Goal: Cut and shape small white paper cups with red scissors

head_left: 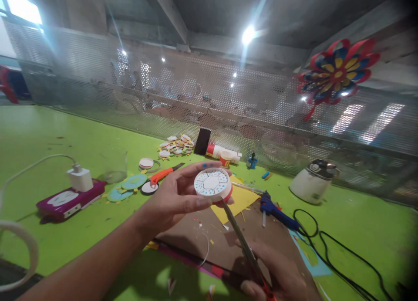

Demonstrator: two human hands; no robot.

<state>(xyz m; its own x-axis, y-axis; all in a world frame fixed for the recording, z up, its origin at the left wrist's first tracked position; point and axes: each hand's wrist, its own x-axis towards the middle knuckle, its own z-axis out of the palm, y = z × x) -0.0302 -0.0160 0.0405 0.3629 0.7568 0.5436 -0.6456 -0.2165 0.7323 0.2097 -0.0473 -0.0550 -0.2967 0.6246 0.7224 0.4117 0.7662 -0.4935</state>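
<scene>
Near the middle of the view, my left hand (178, 194) holds a small round paper disc (212, 183) with a raised white rim. Blue dots and a black-lined hexagon pattern cover its face, and a red edge shows underneath. At the lower right, my right hand (277, 266) is closed round the red handles of a pair of scissors (240, 235). The blades point up and away, and their tips meet the disc's lower edge; I cannot tell whether they are cutting into it. Below lies a brown board (196, 235) with paper scraps.
Behind are several small paper discs (176, 146), a phone (203, 141) and an orange cutter (161, 175). A purple power strip (72, 201) with a white charger (80, 179) sits left. At right are a blue glue gun (277, 214), its black cable (346, 248) and a white jug (310, 183).
</scene>
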